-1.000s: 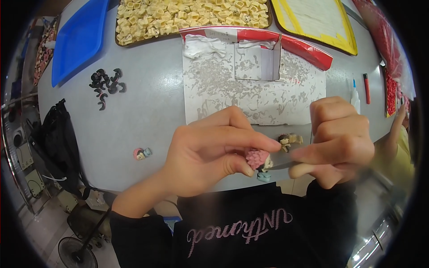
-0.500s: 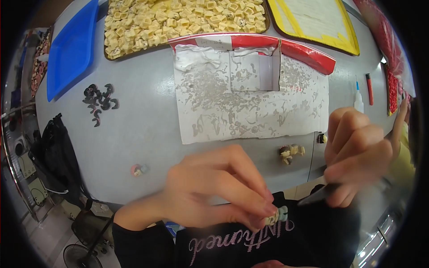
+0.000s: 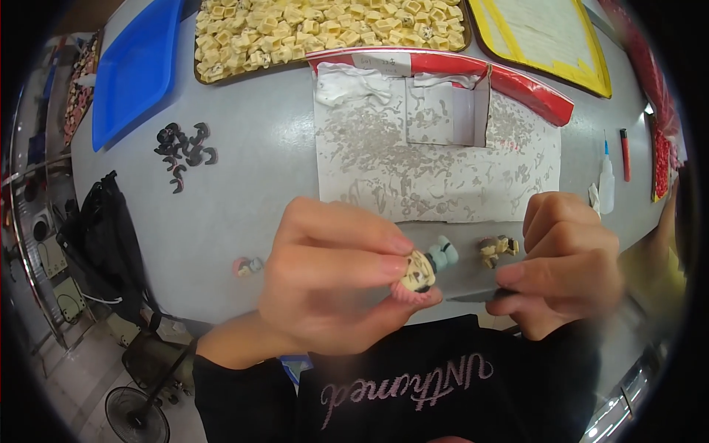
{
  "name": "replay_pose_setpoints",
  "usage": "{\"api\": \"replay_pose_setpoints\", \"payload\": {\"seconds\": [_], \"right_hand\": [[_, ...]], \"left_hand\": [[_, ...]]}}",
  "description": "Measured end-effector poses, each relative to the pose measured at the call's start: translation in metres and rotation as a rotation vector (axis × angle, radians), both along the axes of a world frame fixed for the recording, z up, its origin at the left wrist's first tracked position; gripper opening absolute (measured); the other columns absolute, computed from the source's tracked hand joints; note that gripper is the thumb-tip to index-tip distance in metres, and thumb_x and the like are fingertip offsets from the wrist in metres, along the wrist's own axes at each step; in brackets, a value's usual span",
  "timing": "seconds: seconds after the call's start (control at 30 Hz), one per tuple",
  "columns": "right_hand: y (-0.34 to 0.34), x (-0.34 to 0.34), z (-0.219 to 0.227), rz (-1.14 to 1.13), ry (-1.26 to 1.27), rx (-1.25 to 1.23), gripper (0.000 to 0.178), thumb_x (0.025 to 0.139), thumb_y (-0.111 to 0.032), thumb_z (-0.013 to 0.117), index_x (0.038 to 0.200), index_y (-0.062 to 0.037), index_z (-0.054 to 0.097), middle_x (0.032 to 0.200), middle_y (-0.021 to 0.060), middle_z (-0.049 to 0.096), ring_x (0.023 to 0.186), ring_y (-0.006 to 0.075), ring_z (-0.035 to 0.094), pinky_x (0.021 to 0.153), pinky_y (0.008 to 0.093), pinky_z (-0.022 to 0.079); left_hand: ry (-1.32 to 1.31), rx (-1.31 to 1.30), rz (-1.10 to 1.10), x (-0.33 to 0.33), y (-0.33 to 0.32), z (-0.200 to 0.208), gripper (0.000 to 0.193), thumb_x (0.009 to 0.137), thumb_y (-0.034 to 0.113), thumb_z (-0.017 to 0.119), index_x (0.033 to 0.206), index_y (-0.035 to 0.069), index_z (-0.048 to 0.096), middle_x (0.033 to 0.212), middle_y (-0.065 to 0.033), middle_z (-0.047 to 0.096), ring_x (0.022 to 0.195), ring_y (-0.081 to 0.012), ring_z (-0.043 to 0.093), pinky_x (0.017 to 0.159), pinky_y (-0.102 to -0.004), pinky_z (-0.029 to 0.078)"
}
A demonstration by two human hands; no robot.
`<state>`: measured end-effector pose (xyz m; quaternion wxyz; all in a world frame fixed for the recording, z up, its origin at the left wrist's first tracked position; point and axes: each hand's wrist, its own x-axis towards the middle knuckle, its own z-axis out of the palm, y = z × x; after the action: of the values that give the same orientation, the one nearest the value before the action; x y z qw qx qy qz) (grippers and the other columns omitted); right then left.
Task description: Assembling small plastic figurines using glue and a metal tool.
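Observation:
Between the thumb and fingers of my left hand [image 3: 332, 277] is a small figurine [image 3: 419, 272] with a pale face, pink hair and a blue-grey body. Its face is turned up and its body points away to the right. My right hand [image 3: 565, 258] is curled round a knife [image 3: 469, 298], whose thin grey blade points left, just beneath the figurine; most of its handle is hidden by the fingers. A second pink and blue figurine [image 3: 247, 266] lies on the table left of my left hand. Cream and brown figurines [image 3: 496, 249] lie beside my right hand.
A white sheet [image 3: 443, 199] with grey smears carries an open box [image 3: 447, 118]. Behind it stand a tray of pale yellow pieces [image 3: 325, 33] and a yellow-edged tray [image 3: 604, 85]. Black curved pieces [image 3: 185, 151], a blue tray [image 3: 136, 74] and a needle-tipped bottle [image 3: 606, 181] lie around.
My left hand has lifted the figurine up and away from my body and turned it face up. My right hand has moved slightly left with the knife, closer to the figurine.

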<state>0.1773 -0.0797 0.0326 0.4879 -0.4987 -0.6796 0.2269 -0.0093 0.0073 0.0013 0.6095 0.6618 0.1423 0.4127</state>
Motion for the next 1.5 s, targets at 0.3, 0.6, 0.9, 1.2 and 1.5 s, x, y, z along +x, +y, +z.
{"api": "replay_pose_setpoints", "payload": {"seconds": [0.3,0.6,0.9,1.2,1.5], "right_hand": [[-0.002,-0.006,-0.001,-0.042,-0.128,0.048,0.028,0.060,-0.024,0.077,0.074,-0.0050,0.062,0.056,0.0004,0.047,0.047,0.0133,0.038,0.040,0.0258,0.026],[-0.004,-0.009,-0.001,-0.058,-0.169,0.072,0.029,0.060,-0.024,0.075,0.079,-0.0067,0.061,0.057,0.0007,0.045,0.046,0.0133,0.036,0.039,0.0251,0.026],[-0.004,-0.010,-0.005,-0.030,-0.232,0.190,0.028,0.062,-0.023,0.074,0.081,-0.0077,0.059,0.059,0.0004,0.044,0.047,0.0111,0.035,0.037,0.0228,0.024],[-0.008,-0.011,0.003,-0.072,-0.261,0.098,0.029,0.062,-0.025,0.073,0.084,-0.0126,0.060,0.063,0.0000,0.041,0.051,0.0134,0.035,0.043,0.0255,0.028],[-0.008,-0.010,0.002,-0.068,-0.321,0.116,0.030,0.061,-0.024,0.074,0.085,-0.0125,0.061,0.062,-0.0002,0.041,0.051,0.0133,0.034,0.043,0.0257,0.028]], "left_hand": [[0.041,0.151,-0.041,0.002,0.004,-0.002,0.041,0.062,-0.006,0.070,0.093,0.006,0.047,0.095,-0.0133,0.044,0.071,-0.0189,0.056,0.056,-0.0240,0.051],[0.112,0.266,-0.043,0.000,0.003,-0.002,0.052,0.059,-0.007,0.070,0.097,0.011,0.039,0.095,-0.0120,0.041,0.070,-0.0183,0.053,0.053,-0.0230,0.052],[0.120,0.302,-0.002,0.001,0.002,-0.004,0.055,0.058,-0.006,0.074,0.096,0.015,0.041,0.095,-0.0101,0.042,0.069,-0.0189,0.053,0.053,-0.0229,0.050],[0.136,0.304,0.005,-0.002,0.002,-0.003,0.056,0.055,-0.009,0.075,0.095,0.016,0.043,0.093,-0.0088,0.042,0.067,-0.0187,0.051,0.054,-0.0226,0.049],[0.154,0.269,-0.006,-0.003,0.002,0.000,0.057,0.054,-0.010,0.075,0.094,0.015,0.043,0.091,-0.0091,0.043,0.066,-0.0183,0.050,0.054,-0.0233,0.049]]}}
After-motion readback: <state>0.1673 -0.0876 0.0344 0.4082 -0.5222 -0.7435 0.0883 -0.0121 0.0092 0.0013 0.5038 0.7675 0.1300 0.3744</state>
